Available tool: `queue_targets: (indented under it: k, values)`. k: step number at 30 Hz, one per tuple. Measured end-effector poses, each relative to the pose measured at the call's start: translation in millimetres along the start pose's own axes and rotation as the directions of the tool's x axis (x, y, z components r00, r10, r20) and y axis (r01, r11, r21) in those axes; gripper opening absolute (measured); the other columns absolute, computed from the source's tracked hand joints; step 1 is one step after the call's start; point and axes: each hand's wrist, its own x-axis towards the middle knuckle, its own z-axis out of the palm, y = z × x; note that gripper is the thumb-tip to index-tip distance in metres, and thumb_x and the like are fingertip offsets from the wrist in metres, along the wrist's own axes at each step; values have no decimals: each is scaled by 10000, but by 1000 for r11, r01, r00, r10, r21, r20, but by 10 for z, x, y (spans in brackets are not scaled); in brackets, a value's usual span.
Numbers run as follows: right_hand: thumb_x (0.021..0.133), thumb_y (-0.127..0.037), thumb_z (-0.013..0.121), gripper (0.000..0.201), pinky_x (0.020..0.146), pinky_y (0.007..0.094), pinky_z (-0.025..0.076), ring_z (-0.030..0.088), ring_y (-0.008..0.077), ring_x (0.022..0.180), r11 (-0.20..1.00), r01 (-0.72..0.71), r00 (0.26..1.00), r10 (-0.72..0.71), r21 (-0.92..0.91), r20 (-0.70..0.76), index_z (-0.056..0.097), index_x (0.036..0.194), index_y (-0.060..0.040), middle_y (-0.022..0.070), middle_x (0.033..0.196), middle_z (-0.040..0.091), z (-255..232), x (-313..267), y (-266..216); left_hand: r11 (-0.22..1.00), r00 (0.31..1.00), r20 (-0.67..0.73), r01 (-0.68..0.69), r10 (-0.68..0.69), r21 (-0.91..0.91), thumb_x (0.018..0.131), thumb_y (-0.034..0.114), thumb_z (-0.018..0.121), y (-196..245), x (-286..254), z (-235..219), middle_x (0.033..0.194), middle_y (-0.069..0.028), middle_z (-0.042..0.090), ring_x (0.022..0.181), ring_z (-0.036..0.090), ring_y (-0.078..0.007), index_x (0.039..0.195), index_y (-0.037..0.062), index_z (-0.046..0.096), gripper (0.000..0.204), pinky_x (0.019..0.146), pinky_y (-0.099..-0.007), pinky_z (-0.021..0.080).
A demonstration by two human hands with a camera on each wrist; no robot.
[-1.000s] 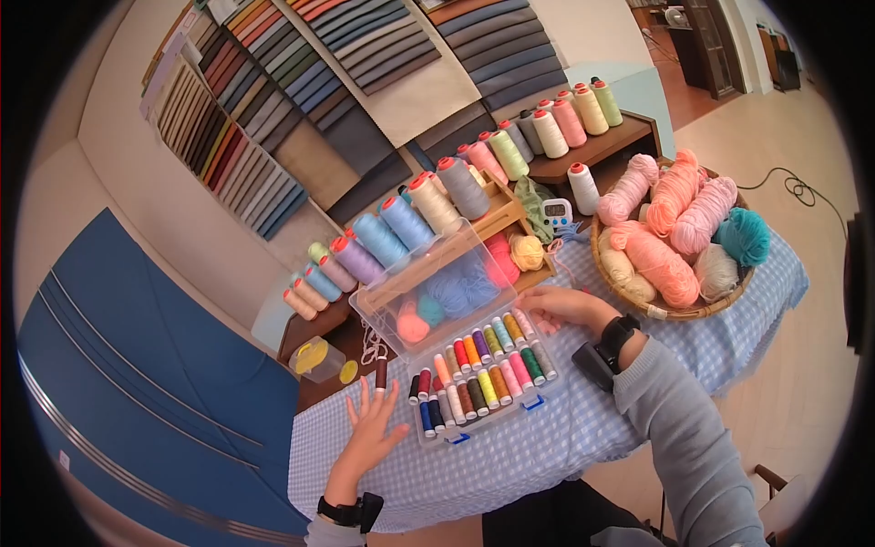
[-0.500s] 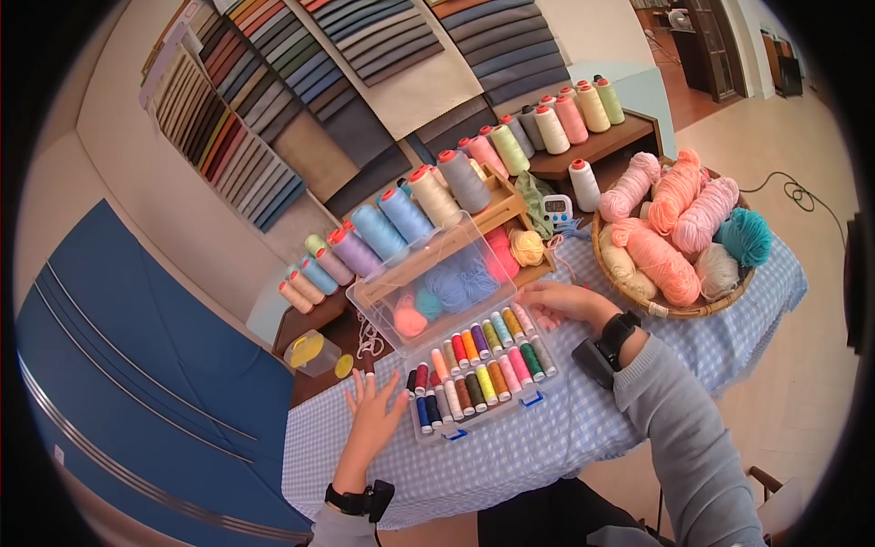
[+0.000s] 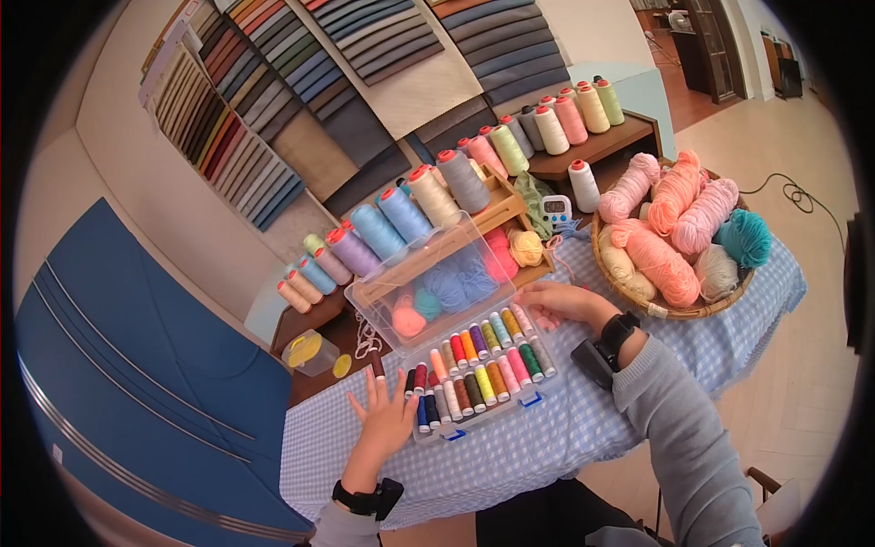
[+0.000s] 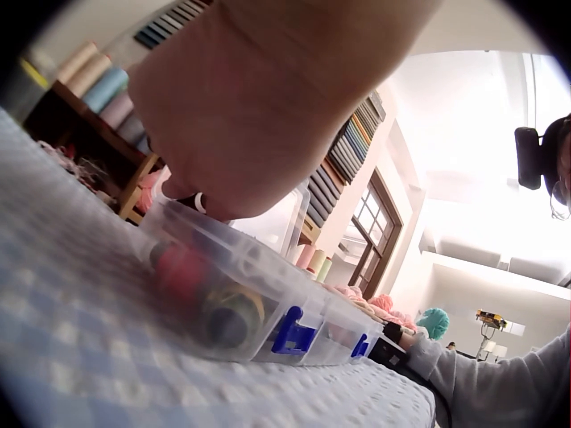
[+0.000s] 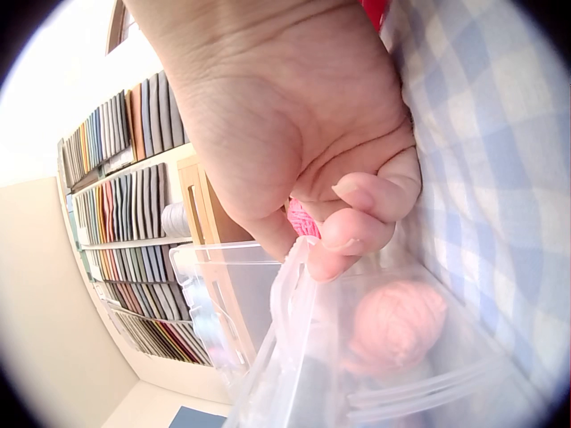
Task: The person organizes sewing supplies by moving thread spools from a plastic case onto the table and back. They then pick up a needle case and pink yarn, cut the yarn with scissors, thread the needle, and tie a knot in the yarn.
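A clear plastic thread box (image 3: 492,416) lies on the checked cloth, its lid (image 3: 428,253) tilted up at the back. Rows of small coloured thread spools (image 3: 490,383) fill it. My right hand (image 3: 570,301) is at the far right corner; in the right wrist view its thumb and fingers (image 5: 343,232) pinch the clear plastic edge. My left hand (image 3: 383,421) is spread at the box's left end, fingers mostly straight. A dark brown spool (image 3: 377,365) shows right at its fingertips; I cannot tell whether they hold it. Blue latches (image 4: 293,330) sit on the front wall.
A wicker basket (image 3: 629,294) of yarn skeins stands at the right. Behind the box are a wooden rack (image 3: 506,211) with large thread cones (image 3: 378,232), a small timer (image 3: 556,210) and a yellow-lidded tub (image 3: 310,353). Fabric swatches hang on the wall.
My left hand has shifted right and closer to the box's left end, and the brown spool has moved slightly with its fingertips. My right hand stays at the box's corner.
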Motion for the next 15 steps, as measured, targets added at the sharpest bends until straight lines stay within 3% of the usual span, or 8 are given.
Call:
queue_targets:
  k: [4, 6, 9, 15]
  values:
    - [905, -280, 462, 211, 318, 162, 325, 451, 54, 358, 1000, 0, 1000, 0, 3, 4, 475, 869, -72, -5, 499, 501, 3, -2, -5, 998, 997, 64, 46, -44, -34, 924, 445, 262, 102, 49, -84, 1390, -278, 155, 1334, 2, -389, 1384, 86, 224, 585, 945, -663, -64]
    - [904, -281, 463, 210, 319, 161, 324, 449, 52, 357, 1000, -1, 1000, 1, 9, 1, 476, 871, -74, -6, 499, 501, -6, 14, 9, 987, 978, 198, 91, -64, -133, 923, 478, 218, 151, 70, -132, 1413, -264, 113, 1337, -18, -381, 1400, 89, 155, 619, 964, -642, -63]
    - [896, -311, 471, 237, 322, 165, 303, 456, 55, 362, 1000, 16, 1000, -16, 0, 23, 453, 845, -80, -2, 500, 502, -20, 7, 25, 963, 969, 245, 84, -20, -254, 919, 499, 192, 166, 69, -126, 1426, -254, 80, 1340, -33, -372, 1407, 83, 87, 650, 981, -618, -62]
    - [901, -282, 465, 202, 324, 157, 313, 453, 47, 374, 1000, 24, 1000, -24, 8, 9, 482, 885, -81, -20, 512, 491, 3, -18, 1, 957, 967, 251, 36, 39, -289, 914, 500, 216, 220, -109, -310, 1429, -245, 82, 1336, -35, -382, 1396, 30, 63, 690, 986, -609, -58]
